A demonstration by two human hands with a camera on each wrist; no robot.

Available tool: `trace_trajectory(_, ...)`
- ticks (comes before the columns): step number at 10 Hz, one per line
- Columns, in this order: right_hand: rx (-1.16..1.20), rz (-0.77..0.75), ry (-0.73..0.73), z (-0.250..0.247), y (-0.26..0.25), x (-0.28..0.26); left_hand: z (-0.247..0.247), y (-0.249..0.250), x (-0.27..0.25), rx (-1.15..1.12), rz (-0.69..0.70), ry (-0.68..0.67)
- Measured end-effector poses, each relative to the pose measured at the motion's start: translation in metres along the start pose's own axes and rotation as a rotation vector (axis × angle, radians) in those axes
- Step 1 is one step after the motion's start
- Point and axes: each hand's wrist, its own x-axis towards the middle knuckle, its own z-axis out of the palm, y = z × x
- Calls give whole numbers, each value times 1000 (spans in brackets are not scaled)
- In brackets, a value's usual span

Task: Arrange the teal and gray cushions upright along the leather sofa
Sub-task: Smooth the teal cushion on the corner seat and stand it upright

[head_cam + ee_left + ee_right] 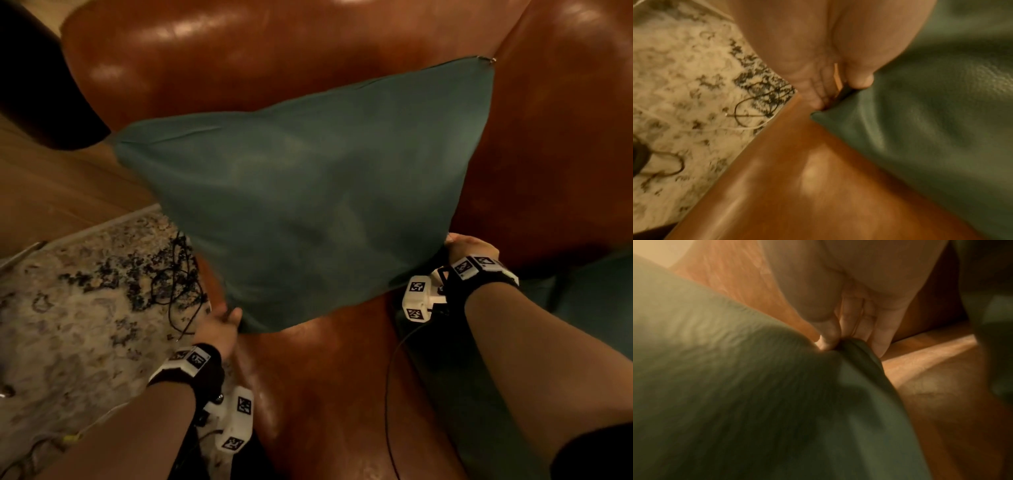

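Note:
A large teal cushion (308,192) hangs in the air over the brown leather sofa (239,58), tilted with its far corner near the backrest. My left hand (224,318) pinches its near left corner (818,115), thumb on top of the fabric. My right hand (459,248) pinches the near right corner (855,347), fingers curled round the bunched fabric. A second teal cushion (596,294) lies at the right on the seat, mostly hidden by my right arm. No gray cushion is in view.
The sofa seat (329,377) lies below the cushion. To the left a patterned rug (75,308) carries a tangle of dark cables (181,270) on a wooden floor (51,192). A dark rounded object (30,75) stands at the far left.

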Motion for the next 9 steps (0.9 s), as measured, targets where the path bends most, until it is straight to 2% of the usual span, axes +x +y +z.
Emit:
trace_trajectory(1,-86,48,21,2,2,9,1,-4,-9,-116,19,47)
trace_trajectory(2,-143,-14,-5,0,-3,7,-7,-5,4,-164,57,109)
trace_trajectory(3,-361,-19,-9,1,-12,9,-17,-14,15,-225,86,32)
trace_trajectory(4,-536,-106,16,2,-13,19,-16,-9,13,-234,167,26)
trace_trajectory(5,-448,-64,-2,1,-10,14,-10,-4,11,-123,187,143)
trace_trajectory(6,-231,-33,40,0,-3,6,-13,-7,-2,-154,190,81)
trace_trajectory(7,-53,-108,126,-8,-9,-9,-42,9,-27,-196,284,231)
trace_trajectory(8,-34,-453,326,-28,-37,-62,-85,36,-62,-311,476,340)
trace_trajectory(9,-16,-1089,338,-27,-72,-144,-118,78,-105,-372,728,313)
